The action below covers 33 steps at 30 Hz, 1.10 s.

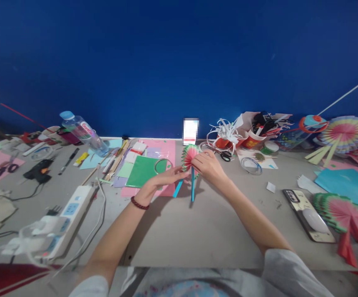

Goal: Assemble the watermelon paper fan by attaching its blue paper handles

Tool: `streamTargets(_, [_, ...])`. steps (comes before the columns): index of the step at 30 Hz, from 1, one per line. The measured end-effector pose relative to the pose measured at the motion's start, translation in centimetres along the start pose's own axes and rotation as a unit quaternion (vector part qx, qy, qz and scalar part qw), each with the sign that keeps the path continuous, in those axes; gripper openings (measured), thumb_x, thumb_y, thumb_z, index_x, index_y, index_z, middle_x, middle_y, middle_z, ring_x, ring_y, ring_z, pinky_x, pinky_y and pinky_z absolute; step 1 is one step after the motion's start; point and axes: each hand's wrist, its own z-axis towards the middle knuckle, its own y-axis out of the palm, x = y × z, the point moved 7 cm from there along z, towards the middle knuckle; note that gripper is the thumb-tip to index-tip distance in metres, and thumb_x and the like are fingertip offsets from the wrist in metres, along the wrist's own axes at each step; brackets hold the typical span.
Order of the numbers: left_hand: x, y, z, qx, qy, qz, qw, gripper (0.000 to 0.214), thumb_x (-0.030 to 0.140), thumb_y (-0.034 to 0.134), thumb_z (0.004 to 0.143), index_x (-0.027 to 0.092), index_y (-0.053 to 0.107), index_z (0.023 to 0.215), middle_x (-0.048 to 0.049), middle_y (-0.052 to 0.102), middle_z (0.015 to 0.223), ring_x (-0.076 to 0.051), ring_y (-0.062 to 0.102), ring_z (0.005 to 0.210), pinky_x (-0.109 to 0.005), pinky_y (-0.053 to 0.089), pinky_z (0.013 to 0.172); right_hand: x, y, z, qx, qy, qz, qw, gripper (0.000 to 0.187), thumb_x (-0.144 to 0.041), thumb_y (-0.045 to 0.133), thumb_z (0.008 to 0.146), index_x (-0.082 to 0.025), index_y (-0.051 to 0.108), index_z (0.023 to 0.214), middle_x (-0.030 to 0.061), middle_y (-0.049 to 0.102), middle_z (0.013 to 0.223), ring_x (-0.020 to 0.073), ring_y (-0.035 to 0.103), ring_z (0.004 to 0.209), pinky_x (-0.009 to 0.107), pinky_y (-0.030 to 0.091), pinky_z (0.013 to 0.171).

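A small pleated paper fan (189, 156), pink with a green edge, is held up between my hands above the middle of the table. Two blue paper strips (193, 189) hang below it. My right hand (208, 166) pinches the fan from the right, near the top of one strip. From the left, my left hand (169, 176) has its fingers at the fan's lower left edge, thumb partly hidden. Just behind the left hand lie a metal ring (163, 166), a green sheet (140, 173) and pink paper (169, 148).
Left are a power strip (70, 220), a glue gun (39, 171) and a leaning water bottle (84, 132). Red cups (253, 140) with tools and scissors (225, 156) stand back right. A phone (298, 206) with a mouse (314, 220) lies beside larger watermelon-coloured fans (336, 210). A blue wall (179, 62) rises behind.
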Motion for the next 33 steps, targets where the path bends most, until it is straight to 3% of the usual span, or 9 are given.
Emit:
streamTargets(3, [-0.8,0.9,0.3,-0.037,-0.009,-0.101,0.994,0.043,0.043,0.074,0.073,0.018,0.062,0.105,-0.0077,0.069,0.102,-0.027,0.067,0.097,-0.044,0.047,0.093,0.1,-0.5,0.0,0.03,0.0,0.032,0.999,0.024,-0.013,0.042,0.095,-0.017,0.06,0.079,0.004,0.063,0.075,0.0171,0.051,0.073,0.033,0.032,0.083])
streamTargets(6, [-1.2,1.1,0.6,-0.047,0.008,-0.162,0.986,0.043,0.039,0.078,0.069,0.017,0.064,0.103,-0.0097,0.07,0.103,-0.028,0.065,0.103,-0.047,0.045,0.098,0.3,-0.6,-0.1,0.054,0.004,0.082,0.995,0.02,-0.017,0.045,0.094,-0.017,0.061,0.083,0.0051,0.064,0.078,0.0178,0.051,0.074,0.031,0.034,0.078])
streamTargets(13, [-1.7,1.6,0.9,-0.063,0.029,-0.155,0.986,0.031,0.034,0.08,0.067,0.016,0.067,0.088,-0.0059,0.071,0.088,-0.023,0.068,0.091,-0.038,0.047,0.091,0.9,-0.9,-0.2,0.098,0.054,0.224,0.968,0.014,-0.012,0.051,0.087,-0.019,0.063,0.082,0.006,0.065,0.082,0.0197,0.057,0.08,0.031,0.041,0.075])
streamTargets(19, [-1.4,0.8,1.1,0.045,0.05,-0.173,0.983,0.042,0.025,0.086,0.056,0.017,0.065,0.091,0.0012,0.065,0.08,-0.013,0.063,0.074,-0.029,0.048,0.079,1.6,-1.0,-0.2,0.116,0.103,0.321,0.934,0.018,-0.007,0.048,0.079,-0.02,0.06,0.081,0.0041,0.063,0.08,0.0183,0.057,0.08,0.031,0.046,0.076])
streamTargets(23, [-1.1,-0.2,1.1,0.128,0.075,-0.154,0.977,0.044,0.022,0.087,0.052,0.017,0.059,0.086,0.0064,0.056,0.068,-0.009,0.057,0.064,-0.024,0.045,0.07,1.6,-0.7,-0.2,0.107,0.125,0.348,0.923,0.016,-0.011,0.049,0.081,-0.02,0.061,0.089,0.0063,0.065,0.089,0.0191,0.059,0.085,0.034,0.047,0.08])
streamTargets(25, [-0.9,-0.7,1.1,0.159,0.093,-0.145,0.972,0.044,0.023,0.086,0.052,0.017,0.055,0.083,0.0091,0.05,0.061,-0.007,0.052,0.058,-0.022,0.043,0.065,1.8,-0.3,-0.2,0.099,0.167,0.363,0.911,0.015,-0.016,0.052,0.081,-0.019,0.06,0.094,0.0068,0.065,0.09,0.0187,0.06,0.083,0.034,0.048,0.077])
streamTargets(29, [-0.2,-1.2,0.7,0.19,0.121,-0.131,0.966,0.045,0.024,0.086,0.053,0.018,0.052,0.082,0.0111,0.042,0.058,-0.005,0.043,0.054,-0.02,0.039,0.058,2.2,1.3,-0.5,0.053,0.271,0.42,0.865,0.009,-0.024,0.057,0.079,-0.018,0.061,0.083,0.0034,0.064,0.078,0.0155,0.059,0.07,0.028,0.047,0.066])
streamTargets(33, [0.4,-1.0,0.5,0.192,0.139,-0.145,0.961,0.047,0.024,0.087,0.051,0.018,0.053,0.084,0.0095,0.048,0.067,-0.003,0.042,0.055,-0.019,0.039,0.058,1.8,2.2,-0.6,0.011,0.313,0.485,0.816,0.014,-0.029,0.056,0.079,-0.017,0.06,0.071,0.0012,0.063,0.072,0.0135,0.057,0.066,0.025,0.044,0.063])
